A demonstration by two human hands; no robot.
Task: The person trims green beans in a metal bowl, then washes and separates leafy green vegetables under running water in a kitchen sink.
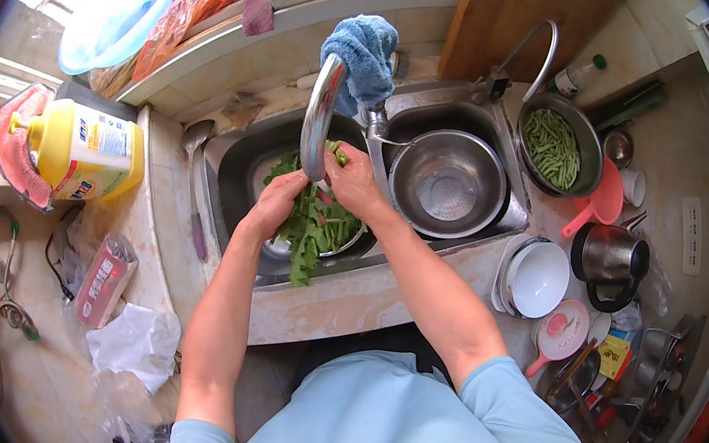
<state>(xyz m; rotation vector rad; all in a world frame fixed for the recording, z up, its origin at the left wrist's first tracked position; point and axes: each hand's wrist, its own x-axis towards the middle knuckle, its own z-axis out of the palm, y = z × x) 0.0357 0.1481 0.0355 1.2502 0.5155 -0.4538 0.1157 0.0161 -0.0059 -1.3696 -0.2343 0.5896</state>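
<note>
Both my hands are over the left sink basin (239,172), beneath the curved metal faucet (319,116). My left hand (272,204) holds the left side of a bunch of leafy greens (312,239). My right hand (356,181) grips the stems near the faucet's mouth, where some pinkish stalk shows. The leaves hang down between my hands and hide most of a round vessel (351,246), of which part of a pale rim shows. A blue cloth (362,52) is wrapped over the top of the faucet.
A stainless steel bowl (450,183) sits in the right basin. Beyond it stands a pot of green beans (553,149). White bowls (538,278) and a kettle (613,257) line the right counter. On the left are a ladle (195,183) and a yellow detergent jug (103,153).
</note>
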